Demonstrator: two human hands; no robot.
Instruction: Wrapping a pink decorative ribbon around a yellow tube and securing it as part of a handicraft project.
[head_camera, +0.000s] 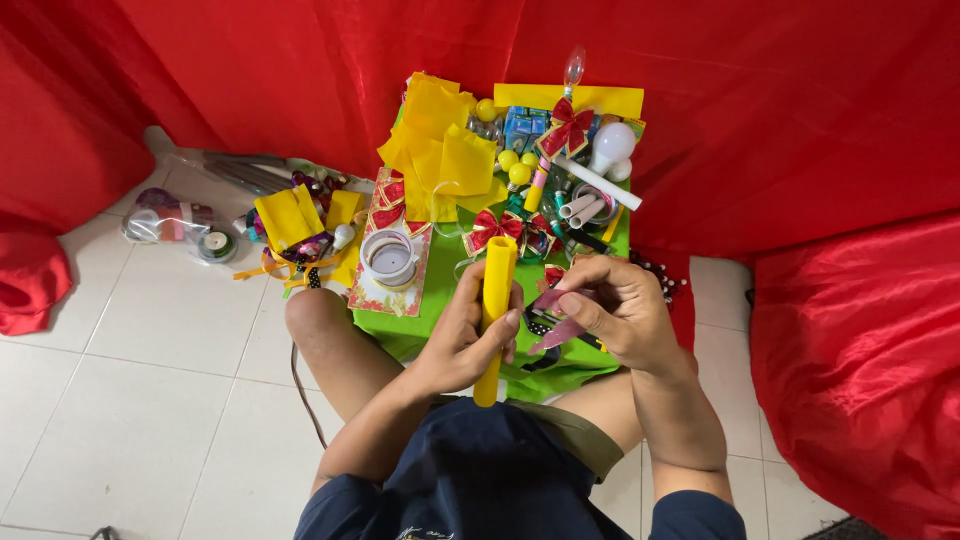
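Left hand (465, 335), at the centre of the frame, is wrapped around a rolled yellow tube (494, 315) that stands nearly upright, its top end just under a red bow (508, 230). Right hand (620, 310), just right of it, pinches a small pinkish strip (560, 330) between thumb and fingers, its fingers curled narrow. Both hands hover above a green surface (440, 275) crowded with craft things: a roll of tape (390, 258) on a patterned card at centre left, yellow paper sheets (440, 150) above it, and a white bulb (612, 143) toward the upper right. Red cloth (800, 120) fills the top and right of the frame; white floor tiles (140, 400) lie at lower left.
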